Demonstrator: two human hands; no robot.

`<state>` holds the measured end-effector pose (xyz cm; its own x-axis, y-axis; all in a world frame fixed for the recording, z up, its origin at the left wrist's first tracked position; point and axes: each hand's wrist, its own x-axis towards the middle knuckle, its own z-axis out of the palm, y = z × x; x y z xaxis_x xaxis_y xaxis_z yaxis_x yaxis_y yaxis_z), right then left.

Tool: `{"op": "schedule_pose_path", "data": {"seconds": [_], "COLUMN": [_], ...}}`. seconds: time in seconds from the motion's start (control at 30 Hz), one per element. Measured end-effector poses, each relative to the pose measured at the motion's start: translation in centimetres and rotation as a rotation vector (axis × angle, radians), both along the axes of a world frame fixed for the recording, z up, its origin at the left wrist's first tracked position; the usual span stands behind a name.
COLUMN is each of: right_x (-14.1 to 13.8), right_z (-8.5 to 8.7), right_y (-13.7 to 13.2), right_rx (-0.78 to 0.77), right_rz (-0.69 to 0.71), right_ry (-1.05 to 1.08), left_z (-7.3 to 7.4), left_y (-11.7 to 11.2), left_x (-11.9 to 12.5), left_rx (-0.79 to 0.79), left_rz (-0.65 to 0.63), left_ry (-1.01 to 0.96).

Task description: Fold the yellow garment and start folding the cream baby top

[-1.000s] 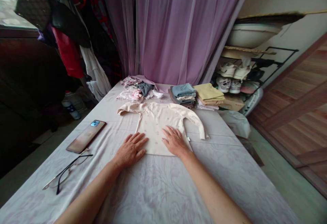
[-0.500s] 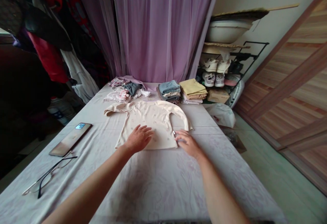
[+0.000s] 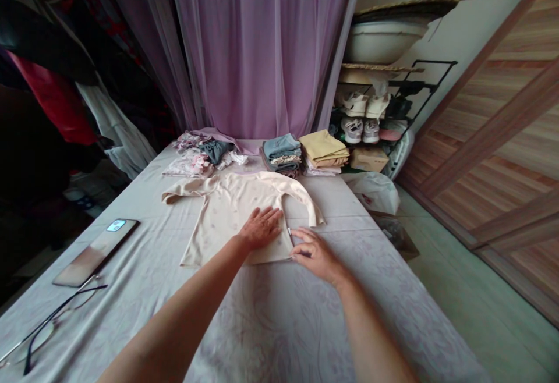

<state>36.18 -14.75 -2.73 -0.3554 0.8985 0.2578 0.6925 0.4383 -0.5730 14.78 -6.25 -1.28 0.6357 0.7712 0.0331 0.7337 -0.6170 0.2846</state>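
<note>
Purple curtains (image 3: 257,51) hung in long folds at the top of the frame, behind a flat surface (image 3: 358,301) spread with a pale, faintly patterned cloth. Across the middle of the frame lay a small cream long-sleeved shirt (image 3: 231,208), spread out with its sleeves to either side, soft and dotted with little motifs.

One second before, both palms had been on the shirt, one on each half. By now the left hand (image 3: 262,229) had crossed to the shirt's right half and rested flat on it, fingers extended and gripping nothing. The right hand (image 3: 318,258) had moved off the front to the shirt's right edge, beside a small white tag (image 3: 289,231); its fingers were loosely bent, and I could not tell whether any cloth was pinched between them. The whole view had swung too, so that the phone (image 3: 96,252) and the thin-framed glasses (image 3: 52,322) sat lower at the left of the frame.

Toward the upper right, a white rounded basin (image 3: 384,42) stood above a rack (image 3: 444,63) under a bristly straw thing (image 3: 406,9), its inside hidden from me. Pairs of shoes (image 3: 361,130) sat below, over a brown cardboard box (image 3: 370,160). Lower still was a crinkled, see-through plastic bag (image 3: 379,191), contents unclear. Beyond the shirt were a neat blue-grey stack (image 3: 282,151), a yellow-topped stack (image 3: 324,147) and a rumpled heap of clothes (image 3: 190,162).
</note>
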Motion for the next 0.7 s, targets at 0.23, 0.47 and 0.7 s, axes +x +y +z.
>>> {"op": "schedule_pose_path", "data": {"seconds": [0.23,0.47,0.7], "right_x": [-0.4,-2.1,-6.1], "right_z": [0.6,3.1,4.7], "right_y": [-0.7,4.3,12.2], "right_rx": [-0.017,-0.135,-0.258], "right_rz": [0.003,-0.315,-0.572], "right_ry": [0.019,-0.096,-0.237], "left_z": [-0.7,-0.9,-1.4], "left_y": [1.4,0.7,0.8], "left_x": [-0.1,0.0,0.1], "left_rx": [-0.025,0.099,0.177], "left_rz": [0.029,0.029,0.031], "left_ry": [-0.011,-0.033,-0.032]}}
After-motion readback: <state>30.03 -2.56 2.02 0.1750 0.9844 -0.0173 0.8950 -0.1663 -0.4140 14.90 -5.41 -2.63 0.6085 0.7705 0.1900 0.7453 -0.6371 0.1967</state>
